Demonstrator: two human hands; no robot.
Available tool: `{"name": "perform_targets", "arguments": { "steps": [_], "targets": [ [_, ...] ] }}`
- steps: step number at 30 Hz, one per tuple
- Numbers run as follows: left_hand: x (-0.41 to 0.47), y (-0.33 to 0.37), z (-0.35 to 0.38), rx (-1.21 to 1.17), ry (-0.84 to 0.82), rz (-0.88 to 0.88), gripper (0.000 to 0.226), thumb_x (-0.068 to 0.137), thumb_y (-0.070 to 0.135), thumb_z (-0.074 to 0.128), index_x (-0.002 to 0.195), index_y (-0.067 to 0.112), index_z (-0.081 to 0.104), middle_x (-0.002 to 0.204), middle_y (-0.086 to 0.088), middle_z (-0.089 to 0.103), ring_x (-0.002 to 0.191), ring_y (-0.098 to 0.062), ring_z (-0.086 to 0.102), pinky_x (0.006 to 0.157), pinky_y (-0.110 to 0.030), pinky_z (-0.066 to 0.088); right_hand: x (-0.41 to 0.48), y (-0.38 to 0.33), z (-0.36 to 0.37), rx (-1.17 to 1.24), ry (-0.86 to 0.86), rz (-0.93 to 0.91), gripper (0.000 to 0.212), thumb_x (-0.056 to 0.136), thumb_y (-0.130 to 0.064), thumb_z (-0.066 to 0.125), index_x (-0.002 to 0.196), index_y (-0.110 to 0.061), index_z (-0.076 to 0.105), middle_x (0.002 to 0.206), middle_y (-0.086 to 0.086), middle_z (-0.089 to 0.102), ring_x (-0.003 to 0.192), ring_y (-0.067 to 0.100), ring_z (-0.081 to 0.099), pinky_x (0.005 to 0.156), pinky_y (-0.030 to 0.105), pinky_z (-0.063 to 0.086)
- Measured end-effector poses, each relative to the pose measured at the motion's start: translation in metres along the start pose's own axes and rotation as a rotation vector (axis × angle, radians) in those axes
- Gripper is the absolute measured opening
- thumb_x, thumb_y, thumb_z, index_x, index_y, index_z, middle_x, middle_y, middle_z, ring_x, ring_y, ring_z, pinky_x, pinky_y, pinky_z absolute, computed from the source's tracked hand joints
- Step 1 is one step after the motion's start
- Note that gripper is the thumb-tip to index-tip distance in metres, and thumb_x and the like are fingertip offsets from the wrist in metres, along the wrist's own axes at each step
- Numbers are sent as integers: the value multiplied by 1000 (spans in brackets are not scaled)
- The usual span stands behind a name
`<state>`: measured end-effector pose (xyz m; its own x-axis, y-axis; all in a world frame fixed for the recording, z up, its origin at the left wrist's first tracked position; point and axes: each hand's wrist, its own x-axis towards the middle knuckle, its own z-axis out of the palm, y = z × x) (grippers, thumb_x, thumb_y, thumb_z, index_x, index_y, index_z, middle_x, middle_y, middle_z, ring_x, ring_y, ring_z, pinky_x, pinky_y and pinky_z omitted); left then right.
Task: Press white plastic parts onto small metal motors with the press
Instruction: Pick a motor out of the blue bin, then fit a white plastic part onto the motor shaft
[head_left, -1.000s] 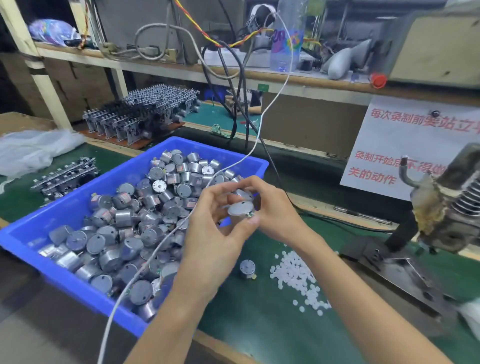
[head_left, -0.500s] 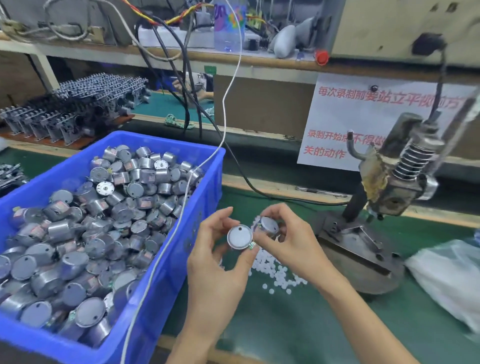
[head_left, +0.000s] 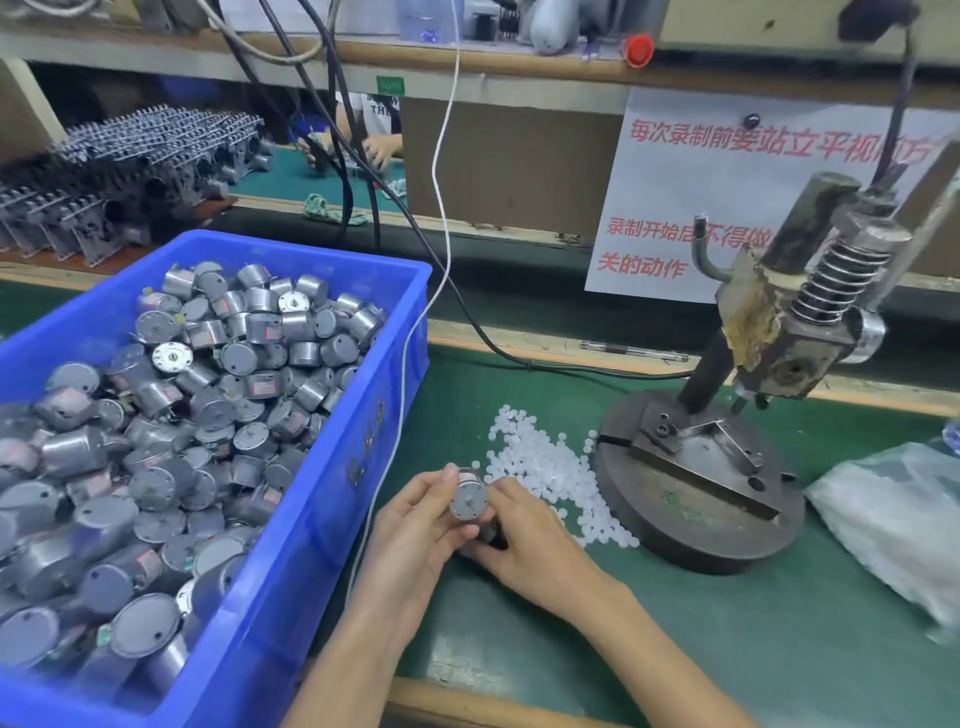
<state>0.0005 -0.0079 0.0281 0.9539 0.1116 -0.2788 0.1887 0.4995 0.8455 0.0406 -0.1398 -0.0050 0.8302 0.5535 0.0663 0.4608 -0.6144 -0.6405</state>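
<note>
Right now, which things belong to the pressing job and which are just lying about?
Job: motor in the left hand and right hand; blue bin of motors; white plastic parts; press.
Lying about: plastic bag; paper notice; white cable; racks of assemblies.

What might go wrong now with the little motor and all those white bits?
The motor is only pinched between the left hand and right hand, so it might slip and scatter the loose white parts. Those parts lie right against the press base, so some might roll under the motor there. The white cable hangs beside the left hand and might snag.
</note>
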Motion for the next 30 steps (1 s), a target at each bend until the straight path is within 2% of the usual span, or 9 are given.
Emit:
{"name": "perform_targets", "arguments": {
  "steps": [5,10,14,17,20,23,25,27,30],
  "targets": [
    [7,-1,0,71,47,31,28,71,27,66,87,6,59,76,-11,68,66,-22,68,52,-21,51,-7,-1,-28,486,76,61,38,83,-21,57,120,-31,56,113,-6,58,77,-3,51,66,13,41],
    [12,-13,26,316,-50,31,19,84,24,65,88,9,53,92,-19,62,67,-25,68,53,-23,51,-17,7,-48,592,81,112,8,93,-13,59,99,-17,61,99,2,67,85,17,65,75,31,54],
    [13,-20,19,894,-70,379,9,91,20,59,82,20,58,73,13,59,51,-7,52,54,-17,38,-47,27,-53,715,281,253,10,90,-10,60,95,-6,52,87,6,68,65,13,66,59,18,47],
    [2,-36,14,1396,-195,559,8,90,23,56,94,27,62,90,16,57,85,-7,52,73,-24,42,-72,37,-47,773,376,295,13,86,0,63,90,-1,51,87,14,67,61,16,66,54,14,44],
    [-3,-51,22,1696,-106,569,20,96,32,41,109,30,56,109,14,52,106,-13,44,78,-28,40,-87,41,-37,875,382,345,17,84,7,62,95,-2,52,95,18,64,63,19,67,52,20,46],
    [1,-51,29,1781,-102,623,21,95,35,44,102,28,63,105,14,56,102,-17,45,79,-27,27,-92,43,-36,911,402,341,25,83,7,63,104,-5,59,95,10,62,61,19,65,50,21,45],
    [3,-47,29,1780,-135,673,9,86,35,62,85,27,67,93,15,59,91,-18,49,73,-26,22,-92,45,-36,933,400,317,24,81,7,64,101,-6,60,87,3,62,55,17,61,48,18,41],
    [5,-45,23,1706,-157,736,19,66,26,83,65,25,65,74,14,60,72,-19,53,66,-25,26,-91,46,-35,950,394,299,21,81,5,65,98,-7,61,81,0,62,53,15,59,48,17,40],
    [8,-43,14,1629,-142,824,22,67,20,83,68,19,61,74,10,60,75,-18,47,65,-26,30,-92,49,-38,992,367,282,23,81,-10,63,103,-5,60,80,7,63,56,15,61,51,18,44]
  ]
}}
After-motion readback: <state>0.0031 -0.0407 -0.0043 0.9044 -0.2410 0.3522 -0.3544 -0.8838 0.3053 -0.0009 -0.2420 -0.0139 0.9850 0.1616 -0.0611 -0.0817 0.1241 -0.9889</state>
